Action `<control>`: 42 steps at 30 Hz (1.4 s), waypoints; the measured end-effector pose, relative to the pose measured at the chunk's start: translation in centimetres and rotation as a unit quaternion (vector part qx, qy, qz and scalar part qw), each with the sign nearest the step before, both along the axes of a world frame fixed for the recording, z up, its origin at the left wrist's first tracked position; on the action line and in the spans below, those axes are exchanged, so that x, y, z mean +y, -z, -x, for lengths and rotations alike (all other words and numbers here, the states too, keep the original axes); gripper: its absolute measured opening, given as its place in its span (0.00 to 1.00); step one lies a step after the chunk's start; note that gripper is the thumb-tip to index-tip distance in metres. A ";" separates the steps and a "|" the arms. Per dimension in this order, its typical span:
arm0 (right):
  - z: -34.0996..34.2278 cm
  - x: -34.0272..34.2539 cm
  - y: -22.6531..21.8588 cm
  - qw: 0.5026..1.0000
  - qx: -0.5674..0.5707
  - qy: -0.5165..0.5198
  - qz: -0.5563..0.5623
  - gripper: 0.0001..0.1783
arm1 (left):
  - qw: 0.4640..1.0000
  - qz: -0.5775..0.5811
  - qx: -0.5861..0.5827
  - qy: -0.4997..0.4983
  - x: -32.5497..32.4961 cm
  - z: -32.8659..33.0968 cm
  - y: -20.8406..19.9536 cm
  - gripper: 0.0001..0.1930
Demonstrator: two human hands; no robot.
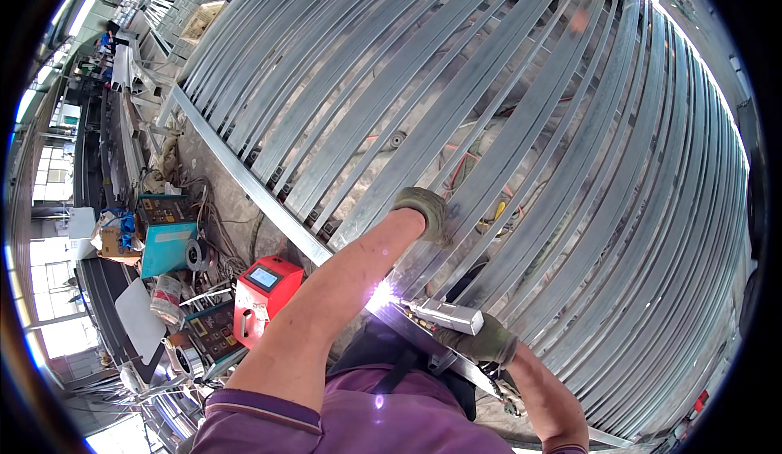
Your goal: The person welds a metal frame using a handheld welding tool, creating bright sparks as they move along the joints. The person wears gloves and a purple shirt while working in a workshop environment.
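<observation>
A grey-green work glove covers my left hand (pixel 425 210), which is stretched forward onto a grating of long flat metal bars. Its fingers curl down over the edge of one metal bar (pixel 403 257); the fingertips are hidden. My right hand (pixel 482 342), gloved too, is closed around a silver, box-shaped welding torch (pixel 450 315). The torch nozzle points left at the near frame rail (pixel 399 324), close to my body. A bright violet-white arc (pixel 383 293) burns at its tip, below my left forearm, and its glare hides the joint.
A red machine with a small screen (pixel 267 291) stands left of my arm. Teal-cased machines (pixel 169 238), wire spools (pixel 195 254) and tangled cables (pixel 220 222) crowd the floor there. The grating spreads far ahead and right, with hoses (pixel 460 165) visible beneath its gaps.
</observation>
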State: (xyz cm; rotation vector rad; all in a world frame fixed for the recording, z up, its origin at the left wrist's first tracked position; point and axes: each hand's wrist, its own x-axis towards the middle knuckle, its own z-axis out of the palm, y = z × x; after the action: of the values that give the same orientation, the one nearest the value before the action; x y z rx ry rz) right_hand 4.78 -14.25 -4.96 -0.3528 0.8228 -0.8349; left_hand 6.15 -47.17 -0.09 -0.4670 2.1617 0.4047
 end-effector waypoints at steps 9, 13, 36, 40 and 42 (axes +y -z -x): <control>0.7 0.5 -0.7 0.996 0.057 -0.032 0.065 0.28 | 1.000 -0.004 0.008 -0.012 -0.1 -0.4 0.3 0.37; 0.8 0.4 -0.5 0.992 0.081 -0.026 0.095 0.28 | 1.000 -0.001 -0.001 -0.009 -0.2 -0.3 0.4 0.38; 0.6 1.0 -0.4 0.992 0.121 -0.012 0.036 0.26 | 1.000 0.004 -0.017 -0.003 0.0 -0.1 0.0 0.41; 1.7 -1.0 -4.0 0.968 0.224 -0.100 0.051 0.26 | 1.000 -0.006 -0.011 -0.010 -0.2 -0.5 0.3 0.38; 1.9 -1.4 -4.9 0.972 0.212 -0.079 0.059 0.26 | 1.000 -0.007 -0.005 -0.008 -0.2 -0.4 0.2 0.37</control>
State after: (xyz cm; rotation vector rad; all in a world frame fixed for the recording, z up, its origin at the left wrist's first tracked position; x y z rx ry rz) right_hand 2.92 -15.64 -0.01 -0.7093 1.1264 -0.6687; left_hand 6.56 -47.37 -0.32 -0.4768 2.1454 0.4248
